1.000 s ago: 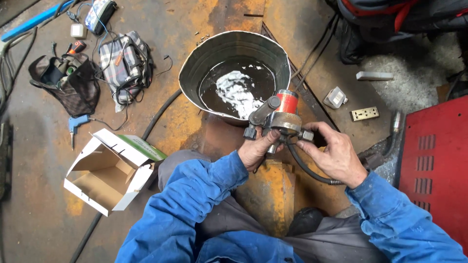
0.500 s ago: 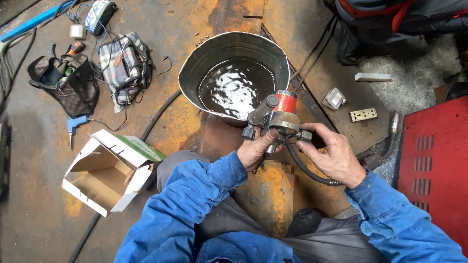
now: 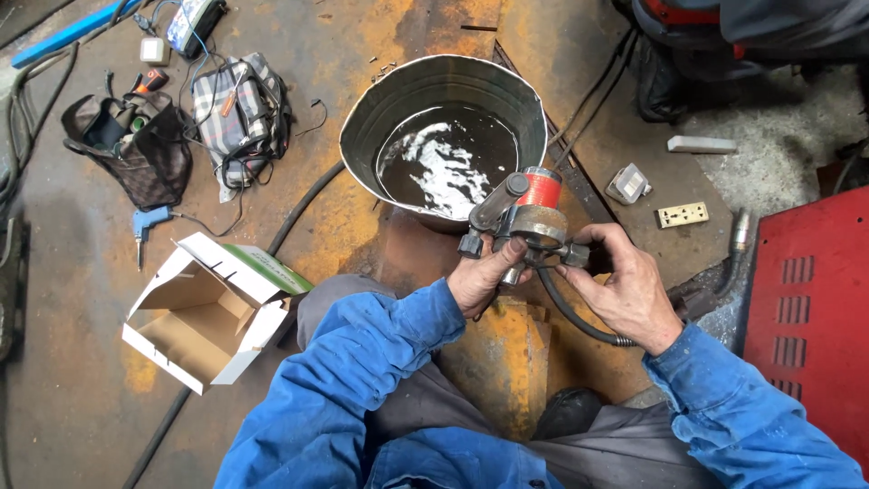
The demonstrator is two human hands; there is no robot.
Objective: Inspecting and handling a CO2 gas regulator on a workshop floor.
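A small metal pump-like device (image 3: 522,215) with a red cylindrical cap and grey fittings is held in front of me, just at the near rim of a metal bucket (image 3: 362,136). My left hand (image 3: 480,276) grips its underside from the left. On the right, my right hand (image 3: 620,285) holds a fitting where a black hose (image 3: 570,317) joins the device. The bucket holds dark liquid with bright reflections. Both my arms wear blue sleeves.
An open white cardboard box (image 3: 204,312) lies at the lower left. Bags with tools (image 3: 127,149) and a checked pouch (image 3: 240,113) lie at the upper left. A red machine housing (image 3: 806,299) stands at the right; a socket plate (image 3: 682,215) lies on the floor beside it.
Both hands and the device have stayed almost in place. The reflections on the liquid in the bucket have shifted.
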